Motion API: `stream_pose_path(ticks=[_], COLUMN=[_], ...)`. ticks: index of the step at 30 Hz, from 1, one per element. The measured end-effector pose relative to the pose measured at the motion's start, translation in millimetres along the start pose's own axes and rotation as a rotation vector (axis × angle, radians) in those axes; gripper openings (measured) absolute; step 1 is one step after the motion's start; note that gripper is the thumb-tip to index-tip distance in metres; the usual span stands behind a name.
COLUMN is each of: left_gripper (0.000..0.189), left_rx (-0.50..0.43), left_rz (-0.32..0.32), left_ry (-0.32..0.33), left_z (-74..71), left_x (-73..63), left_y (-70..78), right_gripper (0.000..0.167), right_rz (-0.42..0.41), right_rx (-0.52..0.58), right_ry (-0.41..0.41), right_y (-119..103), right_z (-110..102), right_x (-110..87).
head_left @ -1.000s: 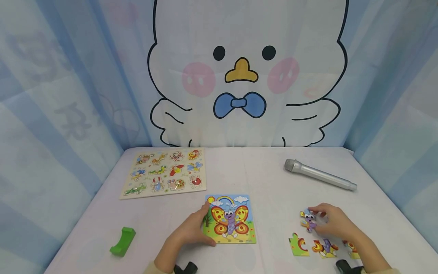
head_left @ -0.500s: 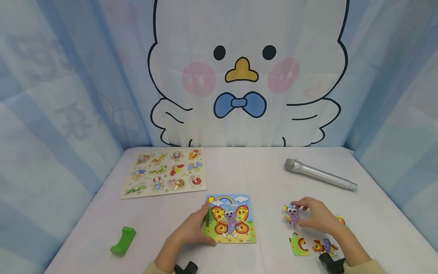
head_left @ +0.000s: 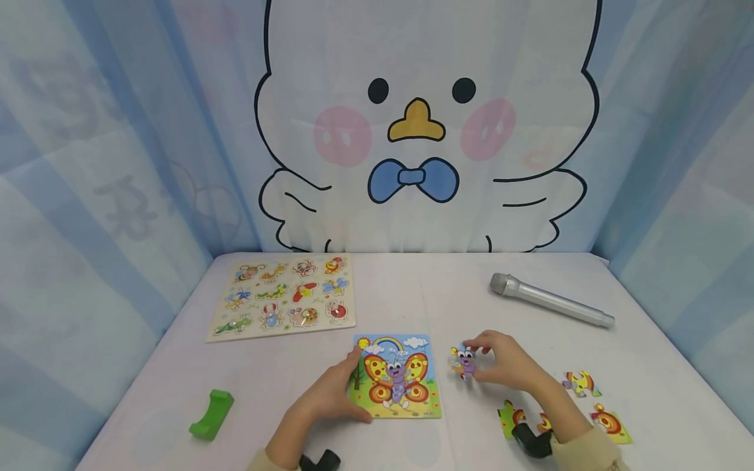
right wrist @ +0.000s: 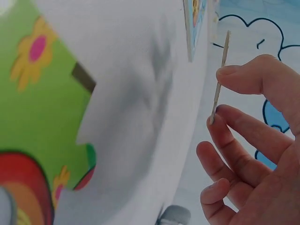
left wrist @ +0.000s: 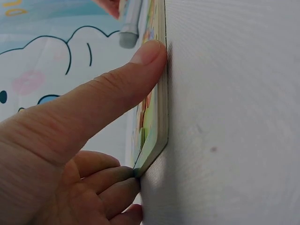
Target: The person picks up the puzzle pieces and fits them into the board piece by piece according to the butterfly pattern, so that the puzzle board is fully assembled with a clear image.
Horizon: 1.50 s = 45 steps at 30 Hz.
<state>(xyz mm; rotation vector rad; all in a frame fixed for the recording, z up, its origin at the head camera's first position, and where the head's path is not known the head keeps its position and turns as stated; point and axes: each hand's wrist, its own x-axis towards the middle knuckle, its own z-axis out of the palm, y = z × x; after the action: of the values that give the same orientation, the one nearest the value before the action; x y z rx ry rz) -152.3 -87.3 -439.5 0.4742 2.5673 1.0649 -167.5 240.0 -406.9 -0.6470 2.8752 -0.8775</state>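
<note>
In the head view, a square butterfly puzzle board (head_left: 406,376) lies flat at the table's middle. My left hand (head_left: 332,394) grips it at its near left corner. The left wrist view shows the thumb (left wrist: 145,61) on the board's edge (left wrist: 162,105) and fingertips against another side. Just right of the board, my right hand (head_left: 508,361) pinches a puzzle piece (head_left: 463,361) with a purple butterfly face. The right wrist view shows this piece (right wrist: 225,49) edge-on between thumb and fingers, raised over the table. My palm side (right wrist: 276,164) faces it.
Loose puzzle pieces lie at the right: a green-and-red one (head_left: 506,424), one partly behind the right wrist, and others (head_left: 580,384) farther right. A silver toy microphone (head_left: 554,302) is behind. An insect board (head_left: 283,297) and green curved block (head_left: 213,415) sit left.
My right hand has moved left with the butterfly-face piece, from above the loose pieces to beside the board. This uncovers pieces at the far right. The left hand and board stay put.
</note>
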Motion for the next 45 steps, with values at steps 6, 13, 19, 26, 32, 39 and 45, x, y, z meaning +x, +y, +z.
stream_pose_path(ticks=[6, 13, 19, 26, 32, 39, 45], left_gripper=[0.117, 0.117, 0.116, 0.116, 0.116, 0.116, 0.116], left_rx=[-0.006, -0.010, -0.010, -0.013, -0.003, -0.013, -0.019], left_rz=[0.003, -0.001, -0.006, 0.000, 0.001, 0.002, 0.000], left_ry=[0.000, 0.001, 0.003, -0.003, -0.003, -0.007, -0.012], left_z=[0.5, 0.4, -0.5, -1.4, -1.7, -2.0, -1.8], left_x=[0.3, 0.3, 0.0, -0.3, 0.0, 0.6, 0.9], left_y=[0.0, 0.8, 0.7, 1.4, 1.0, -0.2, -0.6], right_gripper=[0.043, 0.039, 0.037, 0.033, 0.032, 0.032, 0.031], right_rz=[-0.009, -0.045, -0.047, -0.047, -0.051, -0.065, -0.024], right_rx=[0.030, 0.037, 0.056, 0.095, 0.095, 0.106, 0.065], right_ry=[-0.019, -0.056, -0.074, -0.096, -0.104, -0.132, -0.163], right_y=[-13.2, -23.4, -33.9, -44.7, -54.8, -64.2, -67.3], right_z=[9.6, 19.9, 28.0, 39.0, 47.0, 53.8, 59.7], right_x=[12.4, 22.6, 29.9, 38.6, 44.7, 52.2, 57.2])
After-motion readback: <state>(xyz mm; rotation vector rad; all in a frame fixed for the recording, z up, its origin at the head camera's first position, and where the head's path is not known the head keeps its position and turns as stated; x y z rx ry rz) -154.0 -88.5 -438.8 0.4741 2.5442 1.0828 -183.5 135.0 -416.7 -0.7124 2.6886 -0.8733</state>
